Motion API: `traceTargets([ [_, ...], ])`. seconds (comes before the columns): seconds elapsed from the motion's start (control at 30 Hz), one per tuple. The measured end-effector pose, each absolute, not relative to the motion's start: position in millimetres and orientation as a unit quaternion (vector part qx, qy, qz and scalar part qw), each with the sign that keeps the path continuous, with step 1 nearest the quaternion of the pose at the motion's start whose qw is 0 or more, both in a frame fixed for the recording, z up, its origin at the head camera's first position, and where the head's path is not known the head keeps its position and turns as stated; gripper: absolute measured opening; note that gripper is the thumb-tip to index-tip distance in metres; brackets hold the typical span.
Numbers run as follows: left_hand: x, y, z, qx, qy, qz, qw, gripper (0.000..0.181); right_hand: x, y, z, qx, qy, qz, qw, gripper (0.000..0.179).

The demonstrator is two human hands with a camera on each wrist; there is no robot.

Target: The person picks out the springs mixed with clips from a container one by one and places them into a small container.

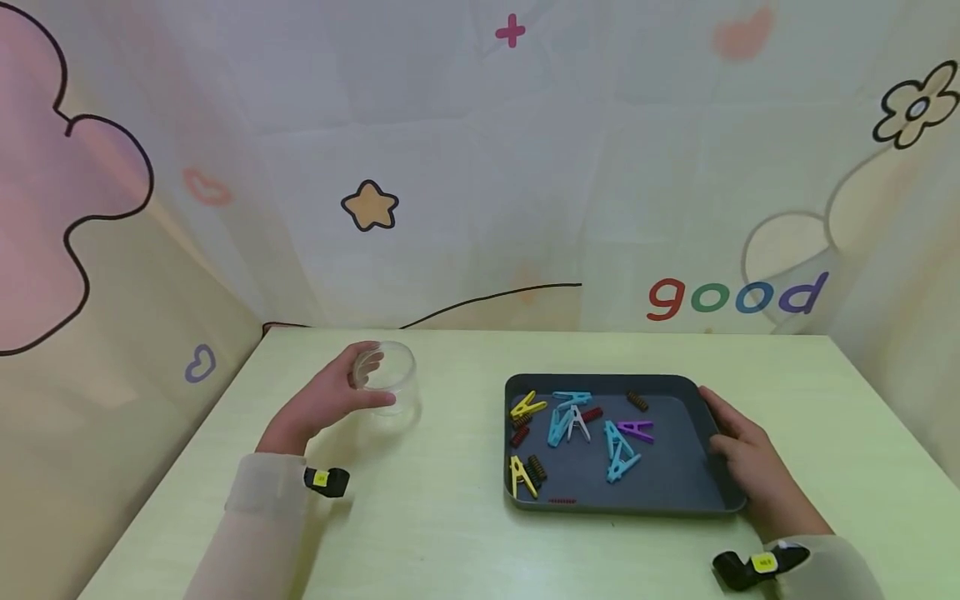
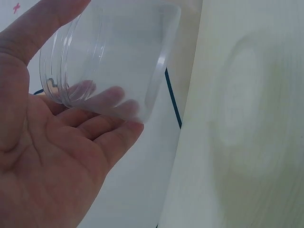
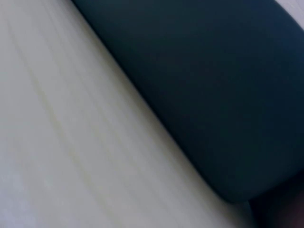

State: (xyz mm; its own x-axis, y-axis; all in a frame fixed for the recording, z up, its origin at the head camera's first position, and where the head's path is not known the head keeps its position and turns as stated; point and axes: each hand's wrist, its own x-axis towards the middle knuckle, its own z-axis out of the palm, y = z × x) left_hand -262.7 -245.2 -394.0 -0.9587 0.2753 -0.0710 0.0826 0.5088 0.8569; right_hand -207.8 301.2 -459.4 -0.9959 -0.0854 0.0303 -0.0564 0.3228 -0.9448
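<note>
My left hand point(image 1: 330, 400) grips a clear plastic jar point(image 1: 401, 379), its thumb on the near side and fingers around the far side. In the left wrist view the see-through jar point(image 2: 128, 52) is held off the table, with a faint shadow beside it. At the right, my right hand point(image 1: 757, 467) holds the right rim of a dark grey tray point(image 1: 675, 479), thumb over the edge. Small plastic clips lie in the tray: yellow point(image 1: 528, 406), blue point(image 1: 621, 454), white point(image 1: 577, 423) and purple point(image 1: 636, 430). The right wrist view shows mostly the tray's dark side point(image 3: 204, 95).
Several small coiled pieces, brown point(image 1: 637, 401) and red point(image 1: 592, 413), lie among the clips. The pale table point(image 1: 442, 517) runs back to a printed curtain point(image 1: 480, 167) along its far edge. Both wrists wear black straps.
</note>
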Motion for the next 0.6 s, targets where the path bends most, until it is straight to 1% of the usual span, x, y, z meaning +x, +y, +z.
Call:
traceTargets([
  [0.17,-259,-241,-396,0.101,0.866,0.479,0.102,0.091,-206,301,-462,-0.041,0.813,-0.58,0.014,0.073],
  [0.37,-256,-232,-398,0.118,0.863,0.475,0.124,0.093,-203,301,-463,-0.042,0.816,-0.576,0.014,0.073],
  [0.43,-256,-229,-400,0.124,0.863,0.474,0.124,0.093,-203,301,-463,-0.044,0.816,-0.577,0.012,0.073],
  [0.6,-256,-223,-404,0.122,0.863,0.473,0.13,0.088,-204,300,-460,-0.043,0.812,-0.582,0.014,0.073],
])
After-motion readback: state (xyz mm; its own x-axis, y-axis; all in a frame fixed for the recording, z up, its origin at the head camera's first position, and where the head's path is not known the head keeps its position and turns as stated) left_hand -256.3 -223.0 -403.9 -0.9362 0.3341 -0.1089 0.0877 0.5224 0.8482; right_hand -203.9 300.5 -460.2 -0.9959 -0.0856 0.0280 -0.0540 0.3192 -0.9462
